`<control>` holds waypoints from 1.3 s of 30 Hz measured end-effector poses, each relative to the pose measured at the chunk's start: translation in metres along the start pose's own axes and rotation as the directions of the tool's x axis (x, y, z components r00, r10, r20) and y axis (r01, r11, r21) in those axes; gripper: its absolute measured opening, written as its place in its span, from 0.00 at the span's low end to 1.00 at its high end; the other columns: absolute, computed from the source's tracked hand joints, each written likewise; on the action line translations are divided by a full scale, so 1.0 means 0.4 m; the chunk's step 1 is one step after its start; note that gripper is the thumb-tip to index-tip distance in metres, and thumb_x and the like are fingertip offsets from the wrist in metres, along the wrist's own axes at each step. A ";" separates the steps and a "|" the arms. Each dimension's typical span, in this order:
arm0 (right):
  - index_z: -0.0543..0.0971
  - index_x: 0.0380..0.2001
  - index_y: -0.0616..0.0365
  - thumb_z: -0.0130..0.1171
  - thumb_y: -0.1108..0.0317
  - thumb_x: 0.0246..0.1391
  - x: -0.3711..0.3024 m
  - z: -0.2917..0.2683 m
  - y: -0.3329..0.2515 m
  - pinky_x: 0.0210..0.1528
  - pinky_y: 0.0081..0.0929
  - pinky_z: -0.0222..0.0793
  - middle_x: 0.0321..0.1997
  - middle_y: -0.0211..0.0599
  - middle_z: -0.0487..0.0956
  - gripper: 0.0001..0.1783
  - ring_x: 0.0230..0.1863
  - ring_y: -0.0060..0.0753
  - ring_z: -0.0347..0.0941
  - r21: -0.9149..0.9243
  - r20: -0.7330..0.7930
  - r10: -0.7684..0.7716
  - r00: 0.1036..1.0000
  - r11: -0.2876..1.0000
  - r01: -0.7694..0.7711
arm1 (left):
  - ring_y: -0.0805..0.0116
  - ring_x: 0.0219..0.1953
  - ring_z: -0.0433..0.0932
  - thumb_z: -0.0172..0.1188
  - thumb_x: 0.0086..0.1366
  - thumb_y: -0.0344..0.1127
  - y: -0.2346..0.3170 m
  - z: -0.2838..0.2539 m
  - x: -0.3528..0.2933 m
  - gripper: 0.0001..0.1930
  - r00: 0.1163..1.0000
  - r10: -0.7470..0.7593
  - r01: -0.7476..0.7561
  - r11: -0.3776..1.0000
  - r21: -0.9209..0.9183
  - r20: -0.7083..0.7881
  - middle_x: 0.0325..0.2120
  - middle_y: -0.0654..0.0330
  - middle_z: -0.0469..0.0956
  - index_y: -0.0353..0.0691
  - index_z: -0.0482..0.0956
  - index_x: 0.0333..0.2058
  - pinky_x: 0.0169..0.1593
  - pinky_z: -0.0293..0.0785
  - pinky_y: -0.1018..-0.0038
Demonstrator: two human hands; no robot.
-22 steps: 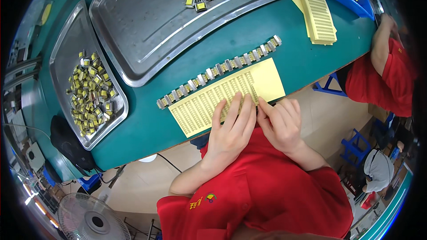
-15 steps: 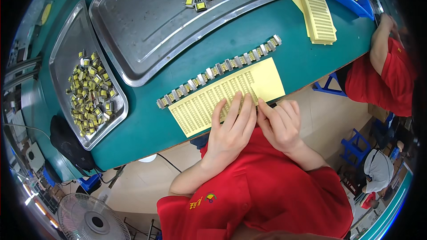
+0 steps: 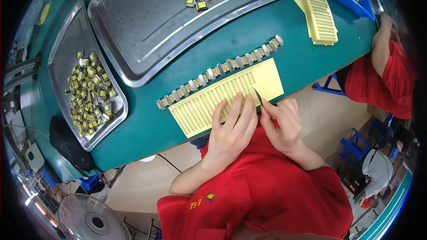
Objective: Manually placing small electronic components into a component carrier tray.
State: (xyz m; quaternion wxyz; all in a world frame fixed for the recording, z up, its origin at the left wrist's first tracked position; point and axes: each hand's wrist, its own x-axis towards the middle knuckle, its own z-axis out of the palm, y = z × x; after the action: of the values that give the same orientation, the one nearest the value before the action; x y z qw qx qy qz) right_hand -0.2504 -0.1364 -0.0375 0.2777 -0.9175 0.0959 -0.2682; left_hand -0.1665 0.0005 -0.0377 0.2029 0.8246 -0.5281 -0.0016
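A yellow sheet of small printed labels (image 3: 270, 80) lies slantwise at the table's near edge. My left hand (image 3: 233, 126) rests on it with fingers stretched out, pressing the sheet's near side. To its right, my right hand (image 3: 283, 125) is closed in a pinch on a thin, dark pointed tool (image 3: 257, 94); whether it is tweezers or a blade I cannot tell. The tool's tip is at the sheet, by the end of the printed rows. Just beyond the sheet runs a slanting row of small transformers (image 3: 221, 68) with yellow windings and metal cores, set side by side.
A metal tray (image 3: 120, 120) at left holds a heap of transformers; a larger tray (image 3: 147, 31) behind holds several more. Stacked label sheets (image 3: 318, 18) and a blue bin (image 3: 362, 6) are at the far right. Another person's arm (image 3: 381, 46) is beside the table's right end.
My right hand has shifted slightly right and away from the left fingers, and the pointed tool now shows more clearly. The left hand and the sheet have stayed nearly in place.
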 end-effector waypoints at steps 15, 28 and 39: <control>0.74 0.34 0.62 0.62 0.80 0.51 0.213 -0.024 0.013 0.42 0.31 0.66 0.32 0.38 0.76 0.08 0.36 0.38 0.70 0.307 0.211 -0.012 0.977 0.950 -0.054 | 0.50 0.52 0.75 0.72 0.47 0.28 -0.050 -0.016 -0.030 0.19 0.964 -0.098 0.020 0.954 -0.298 -0.249 0.45 0.53 0.75 0.38 0.79 0.39 0.50 0.71 0.62; 0.82 0.33 0.62 0.61 0.69 0.56 0.419 0.169 -0.063 0.28 0.22 0.63 0.26 0.34 0.77 0.07 0.26 0.24 0.70 0.489 0.769 -0.219 0.600 0.806 -0.333 | 0.50 0.56 0.72 0.68 0.55 0.22 -0.224 -0.096 -0.130 0.21 0.706 -0.616 0.381 0.746 -0.545 -0.349 0.49 0.48 0.77 0.37 0.69 0.45 0.59 0.67 0.60; 0.84 0.34 0.62 0.64 0.71 0.52 0.417 0.193 -0.062 0.28 0.21 0.62 0.23 0.32 0.76 0.07 0.25 0.22 0.70 0.384 0.802 -0.116 0.586 0.851 -0.357 | 0.59 0.57 0.71 0.65 0.55 0.20 -0.233 -0.092 -0.131 0.20 0.721 -0.634 0.441 0.731 -0.521 -0.279 0.44 0.57 0.83 0.40 0.69 0.45 0.59 0.58 0.66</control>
State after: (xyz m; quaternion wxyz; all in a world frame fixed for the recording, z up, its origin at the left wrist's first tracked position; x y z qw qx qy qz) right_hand -0.0678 -0.1348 -0.0046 0.5399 -0.8212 -0.0487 0.1784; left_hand -0.1006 0.0918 -0.0461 0.4781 0.8585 -0.1850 0.0106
